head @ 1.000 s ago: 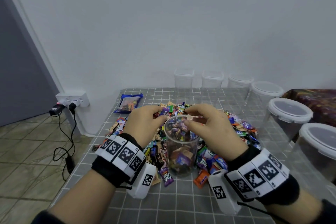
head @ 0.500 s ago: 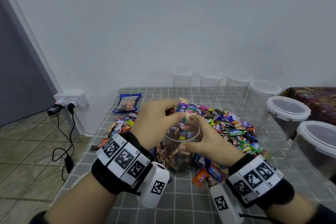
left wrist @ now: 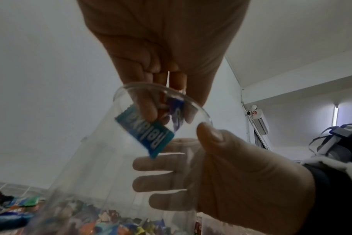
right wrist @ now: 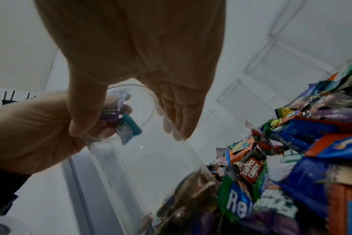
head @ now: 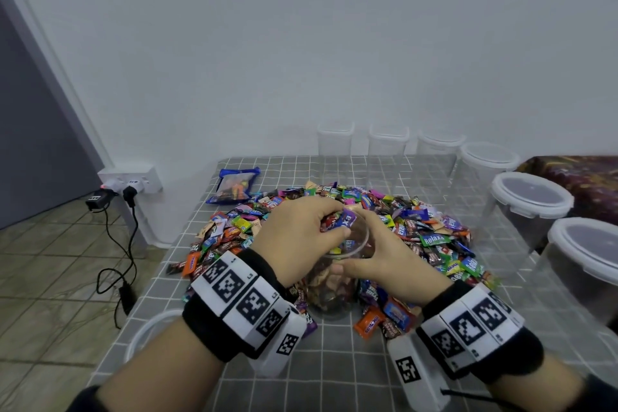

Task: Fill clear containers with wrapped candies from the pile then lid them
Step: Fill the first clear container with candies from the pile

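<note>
A clear round container (head: 334,291), partly filled with wrapped candies, stands at the near edge of the candy pile (head: 418,231) on the grey checked table. My right hand (head: 354,251) grips it near the rim, thumb toward me and fingers round the far side. My left hand (head: 337,227) is over the mouth and pinches a few candies. In the left wrist view, a teal Relaxa candy (left wrist: 145,133) and a purple candy (left wrist: 177,114) hang from the left fingertips inside the rim. The right wrist view shows the same candies (right wrist: 123,122) through the clear wall (right wrist: 151,159).
Several lidded clear containers (head: 531,197) line the right side, and open ones (head: 335,150) stand along the back wall. A white lid (head: 147,328) lies at the table's near-left edge. A blue snack bag (head: 234,186) lies back left. A power strip and cables (head: 127,191) are on the floor at left.
My right hand left the mouth and took hold of the container's side. My left hand moved over the opening and lowered its candies into the rim.
</note>
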Available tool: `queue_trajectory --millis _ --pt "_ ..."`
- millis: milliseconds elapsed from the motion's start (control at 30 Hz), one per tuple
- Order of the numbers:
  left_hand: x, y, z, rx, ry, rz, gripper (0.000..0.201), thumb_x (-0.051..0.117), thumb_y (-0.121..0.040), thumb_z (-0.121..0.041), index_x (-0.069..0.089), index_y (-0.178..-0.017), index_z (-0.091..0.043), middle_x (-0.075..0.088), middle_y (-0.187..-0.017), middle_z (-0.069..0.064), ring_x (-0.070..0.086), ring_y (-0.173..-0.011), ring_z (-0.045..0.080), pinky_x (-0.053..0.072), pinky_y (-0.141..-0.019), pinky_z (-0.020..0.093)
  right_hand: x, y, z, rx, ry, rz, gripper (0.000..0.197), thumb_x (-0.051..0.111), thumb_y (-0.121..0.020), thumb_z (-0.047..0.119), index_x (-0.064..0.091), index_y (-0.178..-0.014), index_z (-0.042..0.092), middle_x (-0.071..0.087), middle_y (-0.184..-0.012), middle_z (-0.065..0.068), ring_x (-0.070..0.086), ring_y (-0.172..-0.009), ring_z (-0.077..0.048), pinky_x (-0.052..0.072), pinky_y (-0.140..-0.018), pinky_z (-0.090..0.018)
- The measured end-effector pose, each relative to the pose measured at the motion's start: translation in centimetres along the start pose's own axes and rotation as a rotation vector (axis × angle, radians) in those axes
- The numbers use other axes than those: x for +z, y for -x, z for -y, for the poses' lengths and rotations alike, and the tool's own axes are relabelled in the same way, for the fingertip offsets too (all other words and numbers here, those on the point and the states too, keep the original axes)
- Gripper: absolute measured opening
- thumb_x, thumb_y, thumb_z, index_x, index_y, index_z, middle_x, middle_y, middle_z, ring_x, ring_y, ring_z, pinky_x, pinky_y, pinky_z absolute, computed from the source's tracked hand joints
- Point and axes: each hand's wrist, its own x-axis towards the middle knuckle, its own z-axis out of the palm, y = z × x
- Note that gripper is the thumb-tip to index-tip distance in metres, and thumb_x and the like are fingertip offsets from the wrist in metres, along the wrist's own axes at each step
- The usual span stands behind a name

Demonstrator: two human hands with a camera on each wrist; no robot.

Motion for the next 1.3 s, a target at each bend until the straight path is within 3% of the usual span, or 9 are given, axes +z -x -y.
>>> queue_trajectory --millis 233,400,500,567,767,933,1133,1233,1300 --pt "0.5 0.1 0.4 -0.007 0.138 -0.057 0.022 0.068 -0.083 -0.026 0.068 -0.104 -0.031 0.067 -0.097 -0.013 0.061 -0.088 0.0 0.05 -0.082 0.026 -0.1 0.0 -0.1 -0.009 -0.007 0.002 0.069 0.082 -0.072 0.025 0.038 -0.124 0.039 0.054 -0.128 0.013 0.051 -0.119 0.001 0.042 -0.103 -0.03" --pt "-0.1 0.7 1.2 0.013 0.197 -0.245 0.009 0.064 -0.087 -0.026 0.071 -0.093 -0.026 0.066 -0.088 -0.016 0.061 -0.085 0.0 0.051 -0.078 0.028 -0.6 0.0 -0.1 0.025 0.139 0.101 0.071 0.079 -0.075 0.019 0.033 -0.123 0.047 0.048 -0.123 0.024 0.045 -0.11 0.019 0.039 -0.091 -0.006" --pt "-0.9 0.6 2.5 -0.084 0.206 -0.32 0.008 0.062 -0.087 -0.028 0.069 -0.089 -0.032 0.067 -0.089 -0.017 0.062 -0.086 0.0 0.05 -0.077 0.028 -1.3 0.1 -1.3 0.132 0.425 0.176 0.075 0.074 -0.078 0.025 0.031 -0.139 0.031 0.038 -0.138 0.009 0.034 -0.129 -0.006 0.032 -0.109 -0.03" --pt "-1.6 0.5 4.0 -0.213 0.189 -0.33 0.007 0.062 -0.087 -0.03 0.066 -0.087 -0.035 0.068 -0.092 -0.015 0.062 -0.084 0.002 0.049 -0.075 0.026 -2.0 0.0 -2.2 0.273 0.567 0.09 0.068 0.066 -0.082 0.024 0.032 -0.141 0.019 0.034 -0.14 0.0 0.031 -0.129 -0.016 0.032 -0.108 -0.035" --pt "-2.9 0.4 12.9 -0.734 -0.147 -0.003 0.045 0.06 -0.086 -0.044 0.056 -0.123 -0.018 0.057 -0.129 0.008 0.054 -0.114 0.026 0.039 -0.089 0.032 -5.4 -0.6 -4.6 0.499 0.503 -0.452 0.064 0.061 -0.079 0.035 0.046 -0.134 0.008 0.042 -0.138 -0.017 0.036 -0.128 -0.032 0.034 -0.104 -0.041" --pt "-2.2 1.2 17.1 -0.964 -0.126 0.129 0.063 0.063 -0.086 -0.043 0.046 -0.132 -0.002 0.053 -0.131 0.021 0.052 -0.117 0.034 0.041 -0.097 0.035 -7.2 -0.3 -7.0 0.726 0.289 -0.555 0.071 0.065 -0.08 0.032 0.038 -0.139 0.005 0.03 -0.145 -0.017 0.034 -0.13 -0.035 0.035 -0.106 -0.049" --pt "-1.3 0.1 17.1 -0.963 -0.16 0.213 0.077 0.057 -0.086 -0.055 0.037 -0.142 -0.006 0.043 -0.143 0.019 0.045 -0.127 0.034 0.037 -0.103 0.034 -6.7 -0.8 -7.2 0.774 0.132 -0.482 0.059 0.062 -0.082 0.027 0.041 -0.13 0.0 0.047 -0.125 -0.017 0.049 -0.109 -0.032 0.045 -0.093 -0.043" --pt "-0.7 -1.1 15.5 -0.886 -0.073 0.284 0.085 0.058 -0.08 -0.061 0.04 -0.14 -0.004 0.041 -0.144 0.018 0.044 -0.129 0.032 0.036 -0.1 0.031 -6.3 -1.4 -6.3 0.741 0.119 -0.404 0.058 0.059 -0.084 0.029 0.043 -0.132 0.001 0.049 -0.129 -0.015 0.048 -0.116 -0.032 0.041 -0.092 -0.038" --pt "-0.6 -1.7 14.2 -0.815 -0.04 0.332 0.087 0.052 -0.076 -0.067 0.043 -0.14 -0.009 0.041 -0.146 0.014 0.042 -0.131 0.029 0.033 -0.103 0.031 -5.7 -1.8 -5.6 0.686 0.09 -0.358 0.037 0.055 -0.089 0.025 0.051 -0.116 0.001 0.052 -0.107 -0.01 0.05 -0.103 -0.027 0.035 -0.085 -0.033"
